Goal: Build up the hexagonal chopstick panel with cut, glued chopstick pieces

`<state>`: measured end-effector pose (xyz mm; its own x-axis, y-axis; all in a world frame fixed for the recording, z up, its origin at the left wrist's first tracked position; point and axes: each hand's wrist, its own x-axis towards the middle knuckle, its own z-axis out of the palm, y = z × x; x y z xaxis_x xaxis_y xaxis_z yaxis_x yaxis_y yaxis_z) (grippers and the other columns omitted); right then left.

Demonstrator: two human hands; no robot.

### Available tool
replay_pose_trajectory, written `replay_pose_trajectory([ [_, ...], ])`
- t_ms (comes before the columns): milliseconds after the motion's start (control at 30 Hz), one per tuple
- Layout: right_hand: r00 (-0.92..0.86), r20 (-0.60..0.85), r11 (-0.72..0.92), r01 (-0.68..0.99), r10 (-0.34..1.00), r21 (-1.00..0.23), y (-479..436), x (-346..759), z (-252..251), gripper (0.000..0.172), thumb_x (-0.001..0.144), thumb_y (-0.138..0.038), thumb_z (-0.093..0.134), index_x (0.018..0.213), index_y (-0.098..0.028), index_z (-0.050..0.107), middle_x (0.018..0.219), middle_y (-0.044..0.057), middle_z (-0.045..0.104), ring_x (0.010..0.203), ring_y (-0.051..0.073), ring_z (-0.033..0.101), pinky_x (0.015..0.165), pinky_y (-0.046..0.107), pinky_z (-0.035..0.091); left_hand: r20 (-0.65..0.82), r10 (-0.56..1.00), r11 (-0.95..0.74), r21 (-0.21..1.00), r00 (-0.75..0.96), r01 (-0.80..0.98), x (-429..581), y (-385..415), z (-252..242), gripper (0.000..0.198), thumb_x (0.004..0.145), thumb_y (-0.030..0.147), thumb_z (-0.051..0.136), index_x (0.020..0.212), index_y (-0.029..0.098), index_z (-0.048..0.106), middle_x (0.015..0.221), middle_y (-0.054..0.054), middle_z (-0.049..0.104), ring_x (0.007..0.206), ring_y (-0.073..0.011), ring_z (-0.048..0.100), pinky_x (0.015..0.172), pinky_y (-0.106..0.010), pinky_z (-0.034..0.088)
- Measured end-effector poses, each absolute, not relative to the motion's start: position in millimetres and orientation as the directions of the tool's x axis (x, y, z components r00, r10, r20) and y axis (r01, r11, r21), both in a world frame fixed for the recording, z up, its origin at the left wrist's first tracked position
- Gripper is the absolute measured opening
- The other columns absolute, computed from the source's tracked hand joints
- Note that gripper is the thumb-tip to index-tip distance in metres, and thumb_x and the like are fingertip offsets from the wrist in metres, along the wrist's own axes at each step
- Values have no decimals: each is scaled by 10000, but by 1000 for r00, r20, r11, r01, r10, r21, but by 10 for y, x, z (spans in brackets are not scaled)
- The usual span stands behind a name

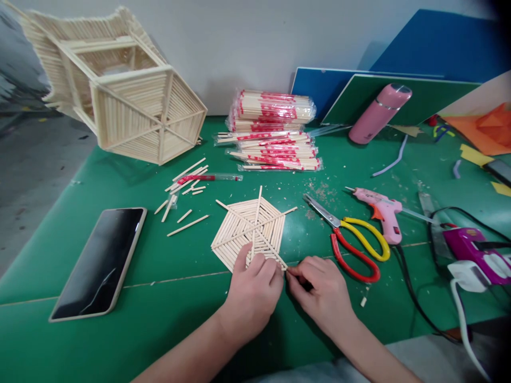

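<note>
A hexagonal web of pale wooden sticks (235,229) lies flat on the green table, with crossing spokes that stick out past its upper edge. My left hand (255,292) rests on the lower part of the web, its fingers bent and pressing down, hiding that edge. At the web's lower right corner, my right hand (319,290) pinches with thumb and index finger by the end of a spoke. Whatever lies between those fingertips is too small to make out.
Scissors (337,226) and a pink glue gun (379,210) with a cable lie right. A phone (99,263) and loose sticks (187,226) are left. Behind stand a stick-built structure (139,111), packed sticks (275,133) and a pink bottle (379,114).
</note>
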<state>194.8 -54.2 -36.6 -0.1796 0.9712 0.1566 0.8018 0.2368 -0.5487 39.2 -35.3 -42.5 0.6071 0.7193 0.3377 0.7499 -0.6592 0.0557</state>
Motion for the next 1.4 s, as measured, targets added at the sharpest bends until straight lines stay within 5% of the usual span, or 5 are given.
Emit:
replay_pose_trajectory([
  [233, -153, 187, 232, 807, 970, -543, -548, 1920, -357, 150, 767, -197, 527, 637, -183, 601, 551, -13, 527, 574, 121, 471, 573, 258, 273, 364, 732, -657, 157, 575, 737, 326, -375, -395, 124, 812, 207, 500, 891, 186, 593, 731, 7, 596, 764, -155, 535, 982, -493, 240],
  [467, -147, 219, 248, 789, 965, -562, -559, 1922, -388, 135, 757, -184, 531, 651, -186, 614, 542, -21, 522, 563, 117, 475, 577, 259, 281, 498, 824, -495, 398, 272, 772, -112, -453, -219, 119, 798, 145, 526, 845, 200, 621, 840, -16, 654, 856, -173, 566, 913, -455, 324],
  [933, -173, 211, 263, 796, 962, -545, -552, 1924, -358, 145, 775, -200, 521, 660, -180, 606, 555, -12, 533, 569, 123, 478, 571, 263, 275, 254, 714, -696, 150, 653, 703, 282, -351, -352, 152, 789, 178, 522, 928, 199, 578, 880, -13, 593, 890, -193, 488, 849, -401, 311],
  [1400, -212, 150, 260, 809, 966, -527, -545, 1961, -368, 154, 814, -213, 503, 698, -185, 600, 615, 4, 567, 612, 132, 477, 590, 277, 275, 241, 717, -697, 237, 654, 676, 292, -288, -430, 147, 762, 137, 513, 881, 193, 577, 759, -4, 564, 778, -174, 471, 810, -408, 328],
])
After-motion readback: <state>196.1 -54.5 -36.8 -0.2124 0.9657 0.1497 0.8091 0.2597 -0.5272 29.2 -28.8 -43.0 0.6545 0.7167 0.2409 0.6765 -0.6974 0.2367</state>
